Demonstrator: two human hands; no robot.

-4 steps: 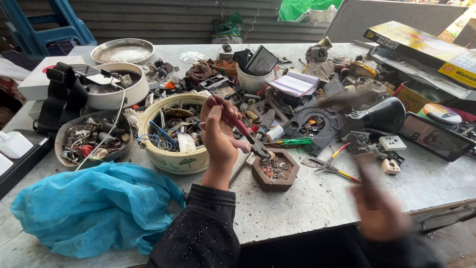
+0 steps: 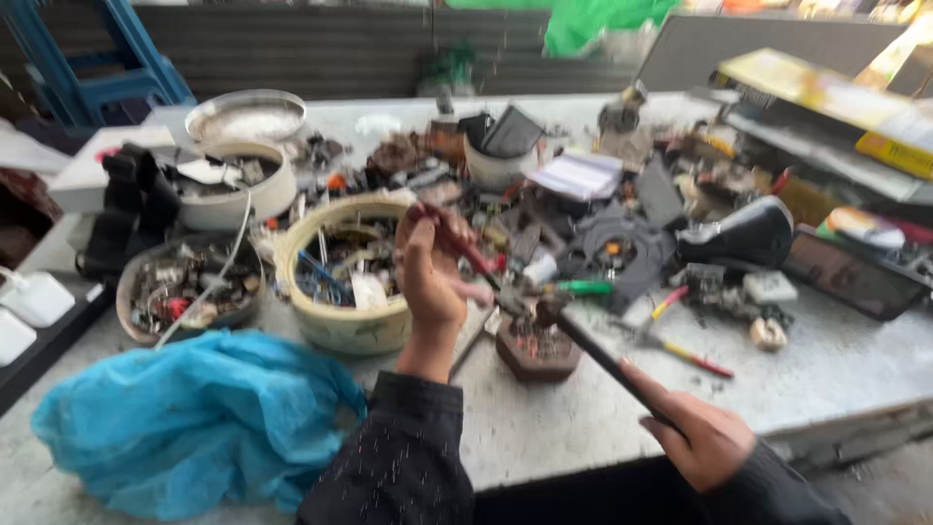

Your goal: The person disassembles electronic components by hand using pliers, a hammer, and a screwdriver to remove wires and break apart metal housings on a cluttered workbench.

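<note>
Together, we raised our left hand (image 2: 432, 277) upright, clamped on red-handled pliers (image 2: 473, 258) slanting down-right toward the small brown dish (image 2: 536, 352) on the desk (image 2: 836, 369); our right hand (image 2: 702, 439) gripped a dark rod (image 2: 603, 358) angled up-left.

Dark speckled long sleeves (image 2: 403, 457), bare hands (image 2: 431, 277)

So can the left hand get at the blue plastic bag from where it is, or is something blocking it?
Probably yes: the blue plastic bag lies beside the left forearm with nothing between, but the left hand is gripping red-handled pliers.
</note>
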